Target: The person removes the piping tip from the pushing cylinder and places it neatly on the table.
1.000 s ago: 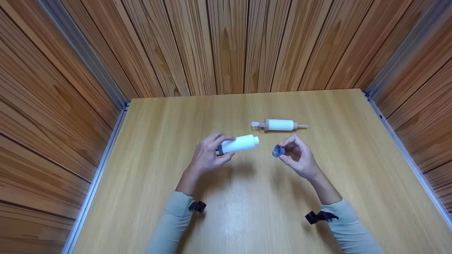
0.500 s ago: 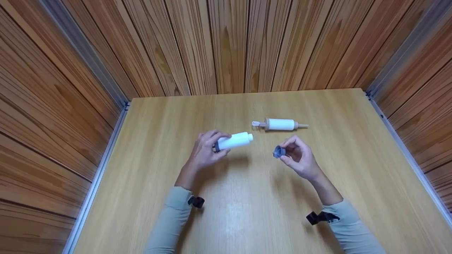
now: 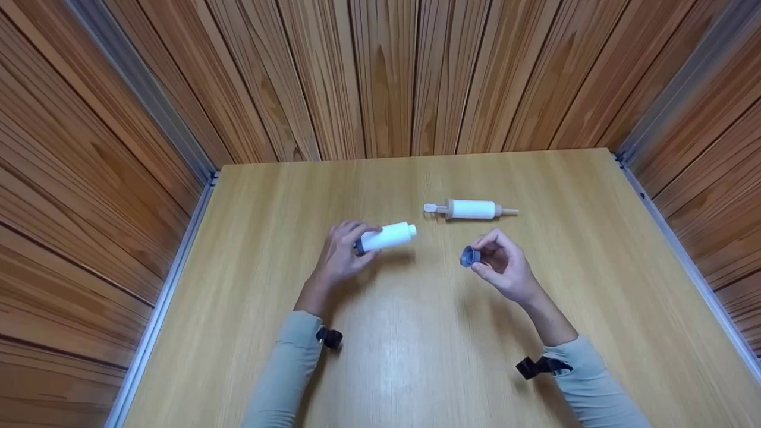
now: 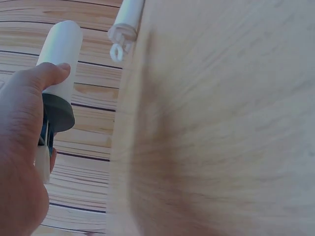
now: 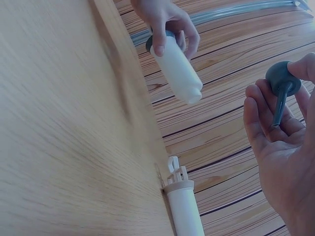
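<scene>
My left hand grips a white syringe-like tube by its dark grey collar end. The tube's narrower neck points right, bare, and tilts slightly up in the head view. In the left wrist view the thumb lies on the white tube just above the dark collar; a pale handle part shows below, partly hidden by the palm. My right hand pinches a dark grey nozzle cap between thumb and fingers. Its thin spout points toward the palm. A gap separates tube and cap.
Behind the hands, a similar white syringe with beige ends and a pale handle lies on the wooden table. Wood-panelled walls enclose the table at the back and both sides, with metal rails along the side edges.
My left hand has drawn the tube leftward, away from the cap, widening the gap. The right hand with the nozzle cap has stayed almost still.
</scene>
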The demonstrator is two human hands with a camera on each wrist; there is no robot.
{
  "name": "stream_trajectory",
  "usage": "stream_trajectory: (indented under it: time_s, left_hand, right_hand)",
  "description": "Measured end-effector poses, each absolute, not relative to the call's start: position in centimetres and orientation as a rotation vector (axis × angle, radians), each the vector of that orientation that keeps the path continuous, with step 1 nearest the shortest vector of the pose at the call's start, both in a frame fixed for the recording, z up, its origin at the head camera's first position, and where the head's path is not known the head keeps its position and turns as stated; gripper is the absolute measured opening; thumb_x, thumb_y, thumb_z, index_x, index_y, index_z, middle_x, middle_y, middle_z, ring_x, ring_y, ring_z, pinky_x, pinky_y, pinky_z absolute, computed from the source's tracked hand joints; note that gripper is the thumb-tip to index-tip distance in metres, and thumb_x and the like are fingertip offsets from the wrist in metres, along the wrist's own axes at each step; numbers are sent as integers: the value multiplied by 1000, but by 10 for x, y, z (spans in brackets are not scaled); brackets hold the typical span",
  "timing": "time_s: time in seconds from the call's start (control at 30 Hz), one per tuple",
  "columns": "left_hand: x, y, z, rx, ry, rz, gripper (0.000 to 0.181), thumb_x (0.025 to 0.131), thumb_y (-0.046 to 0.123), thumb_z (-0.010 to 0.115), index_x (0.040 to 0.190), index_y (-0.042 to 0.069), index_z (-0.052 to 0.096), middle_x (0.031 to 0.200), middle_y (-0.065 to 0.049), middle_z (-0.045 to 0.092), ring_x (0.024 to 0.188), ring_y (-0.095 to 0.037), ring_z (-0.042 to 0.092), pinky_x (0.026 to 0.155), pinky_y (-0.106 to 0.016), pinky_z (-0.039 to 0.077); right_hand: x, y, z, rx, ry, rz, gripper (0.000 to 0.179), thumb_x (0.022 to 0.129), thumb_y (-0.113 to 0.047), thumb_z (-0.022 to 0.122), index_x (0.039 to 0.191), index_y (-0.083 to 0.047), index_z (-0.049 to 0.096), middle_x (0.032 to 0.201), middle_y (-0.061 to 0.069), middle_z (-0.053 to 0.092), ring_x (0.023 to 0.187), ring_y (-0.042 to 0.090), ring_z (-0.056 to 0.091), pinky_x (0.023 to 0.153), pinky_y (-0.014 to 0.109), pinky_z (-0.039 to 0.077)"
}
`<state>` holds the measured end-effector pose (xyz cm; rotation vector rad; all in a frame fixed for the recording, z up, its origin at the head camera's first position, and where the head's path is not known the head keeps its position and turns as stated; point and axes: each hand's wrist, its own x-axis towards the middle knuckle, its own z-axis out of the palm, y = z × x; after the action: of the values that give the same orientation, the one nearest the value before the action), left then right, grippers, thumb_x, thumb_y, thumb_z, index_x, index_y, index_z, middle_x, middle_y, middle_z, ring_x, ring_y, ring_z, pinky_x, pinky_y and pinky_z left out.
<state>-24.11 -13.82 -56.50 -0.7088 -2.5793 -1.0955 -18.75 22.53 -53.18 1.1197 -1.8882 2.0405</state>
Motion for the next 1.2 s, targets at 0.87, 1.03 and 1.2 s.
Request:
stream_trajectory:
  time_s: [0.87,1.03,1.2]
  left_hand:
    - [-251,-145,-586,-432,-2840,-1092,38,97,9,87,132,19,77,149,-15,74,143,-42,62,118,-61,42]
    - [-251,-145,-587,-388,-2875,-1090,38,98,9,87,132,20,76,152,-14,72,147,-41,60,122,-61,40]
    - [-250,-145,-588,-358,-2895,-1116,39,98,9,87,133,21,76,154,-14,71,150,-41,58,123,-60,41]
  right_hand:
    - [-185,226,-533,1060,-1989,2025,29,89,31,58,115,25,47,119,-10,78,109,3,76,96,18,62]
    - [-187,226,-535,1104,-1943,2027,29,89,32,56,115,26,47,119,-5,78,110,6,77,97,19,63]
    - [-186,226,-533,1080,-1972,2027,27,91,30,57,115,24,48,119,-8,78,109,4,77,96,19,63]
